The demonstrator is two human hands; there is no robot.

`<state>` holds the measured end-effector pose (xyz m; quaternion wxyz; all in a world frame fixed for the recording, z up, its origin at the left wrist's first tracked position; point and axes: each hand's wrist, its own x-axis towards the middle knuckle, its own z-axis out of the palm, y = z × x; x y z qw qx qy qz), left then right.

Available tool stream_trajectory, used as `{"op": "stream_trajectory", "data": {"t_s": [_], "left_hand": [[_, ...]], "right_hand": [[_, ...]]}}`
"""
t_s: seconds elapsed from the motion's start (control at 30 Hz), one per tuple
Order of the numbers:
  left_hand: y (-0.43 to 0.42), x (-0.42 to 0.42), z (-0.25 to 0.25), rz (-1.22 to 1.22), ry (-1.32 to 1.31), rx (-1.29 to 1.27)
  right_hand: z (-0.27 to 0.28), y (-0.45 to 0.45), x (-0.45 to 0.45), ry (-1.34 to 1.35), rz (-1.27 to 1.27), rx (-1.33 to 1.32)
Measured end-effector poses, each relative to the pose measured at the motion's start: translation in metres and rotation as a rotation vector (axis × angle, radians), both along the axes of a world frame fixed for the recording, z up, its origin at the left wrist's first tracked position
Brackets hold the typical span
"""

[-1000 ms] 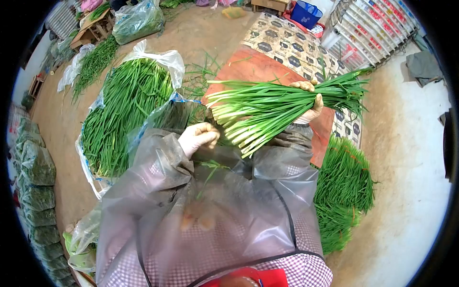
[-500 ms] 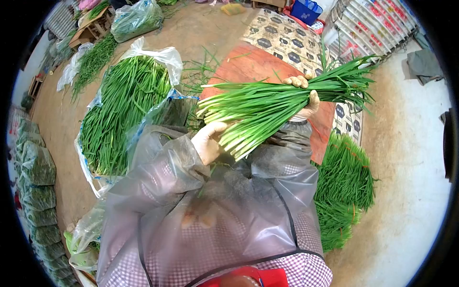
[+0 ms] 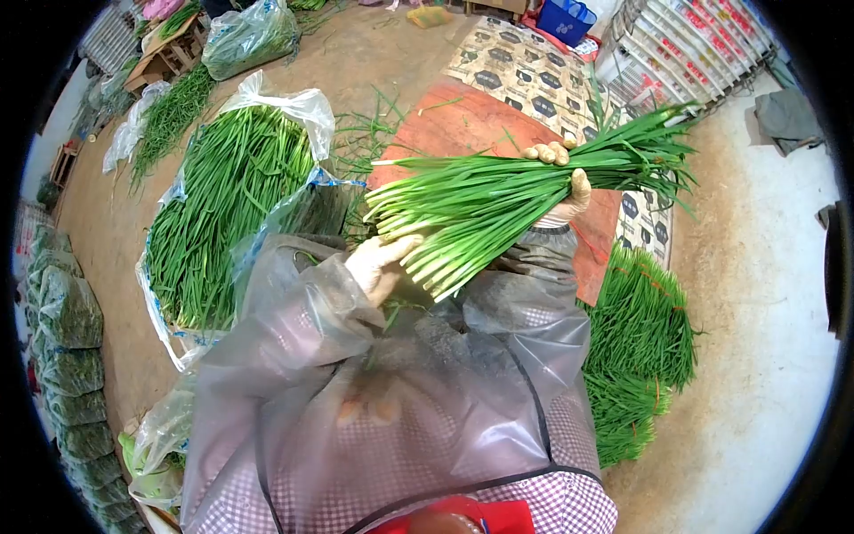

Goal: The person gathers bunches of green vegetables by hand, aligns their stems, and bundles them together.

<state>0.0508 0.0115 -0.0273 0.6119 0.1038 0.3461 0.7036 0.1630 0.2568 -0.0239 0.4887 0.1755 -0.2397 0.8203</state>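
A large bunch of green stalks (image 3: 498,196) with pale stem ends lies across my right hand (image 3: 562,182), whose fingers wrap over its far side and whose thumb is on the near side. The pale ends fan out to the left, and the leafy tips point right. My left hand (image 3: 378,265) is closed at the lower left edge of the pale ends, fingertips against or just beside them. What it pinches, if anything, is hidden.
An open plastic bag (image 3: 320,120) of loose stalks stands at left. Tied green bundles (image 3: 640,325) lie at right, beside an orange board (image 3: 427,125) and a patterned mat (image 3: 507,67). Packed bags (image 3: 69,311) line the left wall. A blue basket (image 3: 567,21) is at the back.
My left hand has moved right, from apart to the pale stem ends, and its fingers have shifted slightly there. The bunch has moved slightly left in view, still in my right hand.
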Motion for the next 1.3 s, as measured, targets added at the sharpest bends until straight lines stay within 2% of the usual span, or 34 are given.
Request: {"op": "stream_trajectory", "data": {"t_s": [0.03, 0.07, 0.13, 0.2, 0.23, 0.27, 0.33, 0.4, 0.47, 0.67, 0.73, 0.77, 0.8, 0.93, 1.07, 1.13, 1.2, 1.27, 1.3], "left_hand": [[-0.008, -0.014, -0.022, -0.019, 0.039, 0.009], [-0.018, -0.027, -0.043, 0.074, 0.053, -0.035], [-0.034, -0.059, -0.059, 0.171, 0.098, -0.185], [-0.045, -0.082, -0.062, 0.248, 0.319, -0.269], [-0.047, -0.082, -0.041, 0.295, 0.46, -0.242], [-0.044, -0.077, -0.029, 0.415, 0.755, -0.144], [-0.036, -0.061, 0.007, 0.494, 1.009, -0.002], [-0.035, -0.055, 0.035, 0.388, 1.151, 0.076], [-0.035, -0.054, 0.04, 0.3, 1.214, 0.054], [-0.02, -0.044, 0.048, 0.356, 1.195, 0.021], [-0.022, -0.038, 0.054, 0.236, 1.078, 0.017], [-0.019, -0.032, 0.058, 0.21, 1.191, 0.085], [-0.016, -0.028, 0.067, 0.15, 1.429, 0.068], [0.016, -0.004, 0.07, 0.163, 1.835, 0.142], [0.034, 0.0, 0.062, 0.166, 1.905, 0.147], [0.033, 0.001, 0.056, 0.213, 1.805, 0.173], [0.023, 0.0, 0.062, 0.013, 1.372, -0.129], [0.012, -0.017, 0.059, -0.043, 1.142, -0.063], [0.004, -0.028, 0.064, 0.019, 1.093, -0.042]], "right_hand": [[0.0, 0.002, 0.002, 0.024, 0.003, 0.002], [0.001, 0.004, 0.004, 0.049, 0.007, 0.004], [0.001, 0.004, 0.009, 0.094, 0.019, -0.034], [0.003, 0.004, 0.01, 0.08, 0.012, -0.029], [0.003, 0.004, 0.009, 0.08, 0.013, -0.029], [0.004, 0.004, 0.01, 0.059, 0.013, -0.006], [0.004, 0.002, 0.008, 0.036, 0.018, 0.015], [0.006, -0.002, 0.002, 0.026, 0.041, 0.033], [0.006, -0.003, -0.002, 0.033, 0.044, 0.042], [0.002, -0.003, 0.0, -0.003, 0.072, 0.056], [0.001, -0.003, 0.001, 0.006, 0.093, 0.056], [0.001, -0.004, 0.001, -0.023, 0.088, 0.062], [0.002, -0.005, 0.0, -0.051, 0.085, 0.072], [0.007, -0.01, -0.003, -0.1, 0.126, 0.082], [0.008, -0.015, -0.006, -0.165, 0.158, 0.023], [0.006, -0.016, -0.006, -0.175, 0.157, 0.011], [0.002, -0.016, -0.007, -0.21, 0.164, -0.049], [0.0, -0.014, -0.008, -0.212, 0.143, -0.058], [0.0, -0.012, -0.008, -0.189, 0.11, -0.077]]}}
